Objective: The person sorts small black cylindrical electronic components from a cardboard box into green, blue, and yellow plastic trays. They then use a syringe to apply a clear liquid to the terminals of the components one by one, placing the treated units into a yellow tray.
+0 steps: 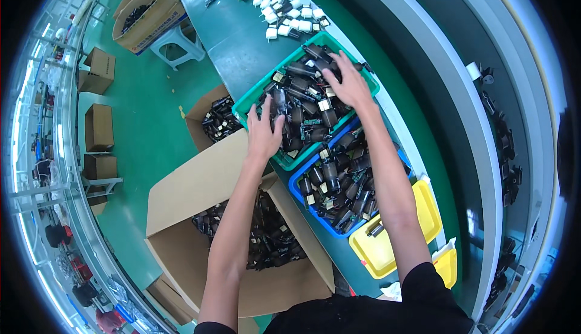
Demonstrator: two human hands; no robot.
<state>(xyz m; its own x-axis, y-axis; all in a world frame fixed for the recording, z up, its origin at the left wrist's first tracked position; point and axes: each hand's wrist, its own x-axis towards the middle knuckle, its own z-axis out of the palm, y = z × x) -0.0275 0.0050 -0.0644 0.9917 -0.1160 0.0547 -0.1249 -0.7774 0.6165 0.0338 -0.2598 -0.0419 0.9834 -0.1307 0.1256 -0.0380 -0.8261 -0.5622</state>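
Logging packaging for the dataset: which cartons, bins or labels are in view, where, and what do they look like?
Large brown carton: lower centre, flaps open, full of dark parts.
Second brown carton: beside the green bin, open.
Carton on stool: top left, printed side.
Closed cartons: left floor.
Blue bin, yellow bin: right of large carton.

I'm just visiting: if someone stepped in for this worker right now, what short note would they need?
Left hand: spread on the small black electronic parts at the near-left edge of the green plastic bin; grip unclear.
Right hand: palm down on parts at the bin's far side.
Beside it: a blue plastic bin full of similar parts, and a nearly empty yellow plastic tray.
Below the left arm: an open cardboard box holding more black parts.
Done: both bins are loaded.
Left: cannot tell.
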